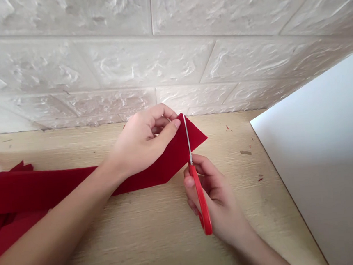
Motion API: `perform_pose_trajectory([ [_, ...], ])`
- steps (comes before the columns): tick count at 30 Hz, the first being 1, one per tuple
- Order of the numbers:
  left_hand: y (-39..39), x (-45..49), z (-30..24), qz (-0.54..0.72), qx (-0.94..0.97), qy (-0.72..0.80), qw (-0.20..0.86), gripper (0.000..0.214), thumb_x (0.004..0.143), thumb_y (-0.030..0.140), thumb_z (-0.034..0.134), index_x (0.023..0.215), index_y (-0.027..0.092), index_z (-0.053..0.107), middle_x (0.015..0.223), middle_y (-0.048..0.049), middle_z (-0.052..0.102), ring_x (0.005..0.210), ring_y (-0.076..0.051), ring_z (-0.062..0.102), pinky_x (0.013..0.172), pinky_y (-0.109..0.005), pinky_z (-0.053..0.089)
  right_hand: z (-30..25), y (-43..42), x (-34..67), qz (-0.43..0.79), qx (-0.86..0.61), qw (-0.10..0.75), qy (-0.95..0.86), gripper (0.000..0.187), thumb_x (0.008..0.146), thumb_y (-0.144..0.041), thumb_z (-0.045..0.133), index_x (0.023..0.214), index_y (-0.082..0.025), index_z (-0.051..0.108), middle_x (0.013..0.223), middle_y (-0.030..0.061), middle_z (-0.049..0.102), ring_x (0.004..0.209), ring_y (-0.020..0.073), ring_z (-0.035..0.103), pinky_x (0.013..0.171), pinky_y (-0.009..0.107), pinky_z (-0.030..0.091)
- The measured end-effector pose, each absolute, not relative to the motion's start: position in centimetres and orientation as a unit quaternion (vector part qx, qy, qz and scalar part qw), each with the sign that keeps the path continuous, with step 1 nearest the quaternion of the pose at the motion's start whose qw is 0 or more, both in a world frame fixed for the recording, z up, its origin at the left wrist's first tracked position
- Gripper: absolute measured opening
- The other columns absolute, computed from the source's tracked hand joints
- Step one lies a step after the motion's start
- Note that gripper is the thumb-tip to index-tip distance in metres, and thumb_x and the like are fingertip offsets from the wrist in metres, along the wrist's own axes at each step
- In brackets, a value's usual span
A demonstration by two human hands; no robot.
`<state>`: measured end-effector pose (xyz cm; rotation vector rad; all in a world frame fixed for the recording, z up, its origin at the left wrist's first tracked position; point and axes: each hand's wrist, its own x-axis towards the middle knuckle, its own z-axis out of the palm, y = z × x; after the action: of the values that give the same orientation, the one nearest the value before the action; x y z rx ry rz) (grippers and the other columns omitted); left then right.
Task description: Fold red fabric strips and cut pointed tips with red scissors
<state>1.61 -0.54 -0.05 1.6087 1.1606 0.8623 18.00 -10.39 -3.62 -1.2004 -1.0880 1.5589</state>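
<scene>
Long flat red craft strip (54, 188) is pinched by left hand (143, 141) fingers above pale wood counter (136, 243) | red-handled steel scissors (203, 202) are gripped by clenched right hand (215, 199) at strip's pointed end | angled edge is cut; long length is left uncut

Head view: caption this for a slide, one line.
Left hand pinches a red felt sheet; right hand holds red-handled scissors, blade against the felt.

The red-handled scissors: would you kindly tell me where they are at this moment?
In the head view, the red-handled scissors are gripped in the right hand, just right of centre, with their blade along the pointed end of the red felt strip that the left hand pinches.
</scene>
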Motion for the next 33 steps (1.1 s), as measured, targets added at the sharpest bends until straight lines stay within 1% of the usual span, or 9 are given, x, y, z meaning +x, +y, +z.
perform_pose_trajectory([
  [4,-0.58,1.89,-0.32,0.382,0.652,0.469,0.457,0.014,0.095,0.029,0.061,0.089,0.018,0.065,0.073,0.0014,0.069,0.054,-0.007,0.056,0.046,-0.017,0.039,-3.51,-10.30,17.90,0.623,-0.481,0.435,-0.437,0.027,0.096,-0.043,0.068,0.115,-0.025,0.060,0.075,-0.0069,0.050,0.050,0.0046,0.037,0.042,0.020,0.035],
  [11,-0.74,2.06,-0.43,0.388,0.635,0.479,0.466,0.014,0.094,0.030,0.062,0.091,0.018,0.068,0.074,0.0009,0.071,0.054,-0.008,0.057,0.045,-0.018,0.040,-3.68,-10.33,17.91,0.619,-0.480,0.435,-0.444,0.027,0.099,-0.043,0.065,0.117,-0.025,0.059,0.074,-0.0076,0.049,0.048,0.0042,0.036,0.042,0.020,0.034],
  [16,-0.75,2.02,-0.42,0.390,0.632,0.479,0.468,0.017,0.095,0.033,0.062,0.093,0.018,0.070,0.077,0.0001,0.073,0.056,-0.008,0.060,0.047,-0.018,0.042,-3.53,-10.43,18.05,0.619,-0.485,0.430,-0.444,0.028,0.098,-0.044,0.065,0.118,-0.024,0.059,0.075,-0.0070,0.050,0.048,0.0043,0.035,0.041,0.021,0.032],
  [20,-0.77,1.94,-0.17,0.368,0.628,0.496,0.473,0.018,0.096,0.036,0.062,0.093,0.019,0.070,0.078,-0.0006,0.074,0.056,-0.009,0.060,0.046,-0.018,0.042,-3.35,-10.33,18.06,0.623,-0.491,0.427,-0.435,0.030,0.095,-0.041,0.070,0.118,-0.024,0.061,0.074,-0.0071,0.050,0.048,0.0046,0.034,0.041,0.021,0.031],
  [23,-0.74,1.80,-0.10,0.357,0.629,0.501,0.475,0.020,0.095,0.037,0.063,0.093,0.019,0.071,0.075,-0.0012,0.073,0.054,-0.010,0.059,0.045,-0.019,0.041,-3.43,-10.24,18.09,0.630,-0.502,0.419,-0.418,0.035,0.090,-0.038,0.077,0.119,-0.025,0.062,0.072,-0.0075,0.051,0.048,0.0053,0.036,0.040,0.021,0.031],
  [26,-0.66,1.63,-0.08,0.349,0.630,0.503,0.478,0.019,0.095,0.037,0.063,0.092,0.020,0.071,0.067,0.0002,0.070,0.052,-0.010,0.058,0.045,-0.020,0.041,-3.65,-10.16,18.13,0.637,-0.505,0.414,-0.409,0.040,0.087,-0.039,0.080,0.120,-0.025,0.063,0.071,-0.0075,0.052,0.048,0.0058,0.038,0.040,0.021,0.033],
  [30,-0.57,1.59,0.08,0.329,0.628,0.514,0.483,0.019,0.095,0.036,0.062,0.091,0.020,0.071,0.060,0.0014,0.065,0.054,-0.012,0.061,0.049,-0.022,0.045,-3.70,-10.07,18.09,0.643,-0.500,0.420,-0.399,0.038,0.085,-0.037,0.082,0.118,-0.025,0.065,0.072,-0.0077,0.052,0.047,0.0047,0.036,0.039,0.020,0.032],
  [33,-0.57,1.75,0.15,0.319,0.630,0.517,0.483,0.019,0.095,0.036,0.062,0.092,0.020,0.072,0.062,0.0011,0.067,0.053,-0.011,0.060,0.047,-0.021,0.043,-3.48,-10.04,18.07,0.641,-0.506,0.425,-0.391,0.039,0.084,-0.037,0.083,0.115,-0.023,0.065,0.073,-0.0074,0.053,0.046,0.0041,0.035,0.038,0.020,0.031],
])
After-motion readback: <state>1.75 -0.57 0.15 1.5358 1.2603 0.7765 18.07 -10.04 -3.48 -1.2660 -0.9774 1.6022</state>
